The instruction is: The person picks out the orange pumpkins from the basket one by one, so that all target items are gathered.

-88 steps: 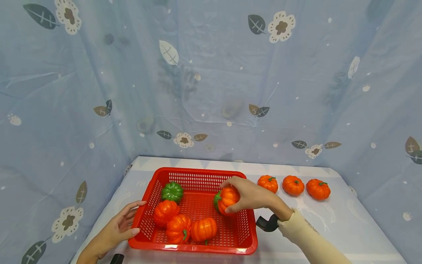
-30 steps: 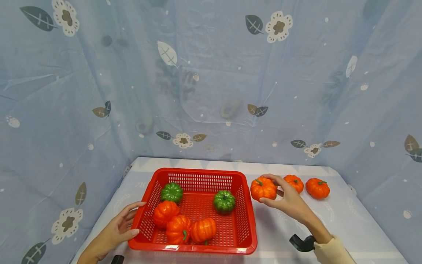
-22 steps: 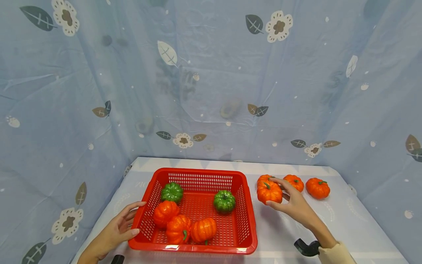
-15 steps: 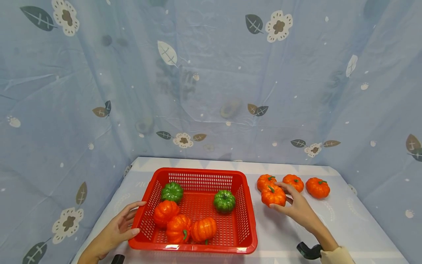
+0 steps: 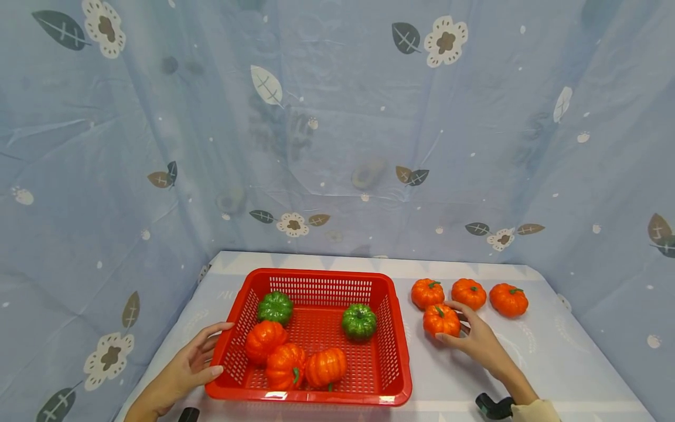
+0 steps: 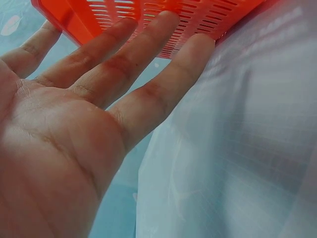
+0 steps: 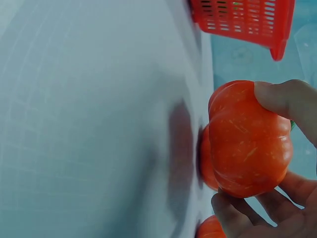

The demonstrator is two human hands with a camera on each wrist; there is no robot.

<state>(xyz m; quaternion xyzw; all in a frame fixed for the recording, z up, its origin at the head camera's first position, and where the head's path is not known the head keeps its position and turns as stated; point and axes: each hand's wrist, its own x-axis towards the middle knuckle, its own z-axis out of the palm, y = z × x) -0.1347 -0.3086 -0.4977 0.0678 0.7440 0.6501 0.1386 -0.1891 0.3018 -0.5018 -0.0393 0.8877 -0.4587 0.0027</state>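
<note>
An orange pumpkin (image 5: 440, 321) with a green stem is gripped between the thumb and fingers of my right hand (image 5: 477, 339), to the right of the basket. In the right wrist view this pumpkin (image 7: 250, 141) hangs just over the white tabletop, its shadow beside it. My left hand (image 5: 184, 366) lies against the left side of the red basket (image 5: 306, 396), thumb and fingertips at the rim. Seen from the left wrist, its nearly straight fingers (image 6: 153, 99) touch the slotted basket wall (image 6: 198, 20). Inside the basket are two green pumpkins (image 5: 359, 322) and three orange ones (image 5: 285, 366).
Three more orange pumpkins stand in a row behind my right hand: a left one (image 5: 427, 293), a middle one (image 5: 469, 294) and a right one (image 5: 508, 300). A patterned blue curtain (image 5: 337, 146) encloses the table (image 5: 564, 363) at the back and sides.
My right hand has lifted an orange pumpkin out of the basket, uncovering a green one, then carried it right and down towards the table, in front of the row. My left hand stays put.
</note>
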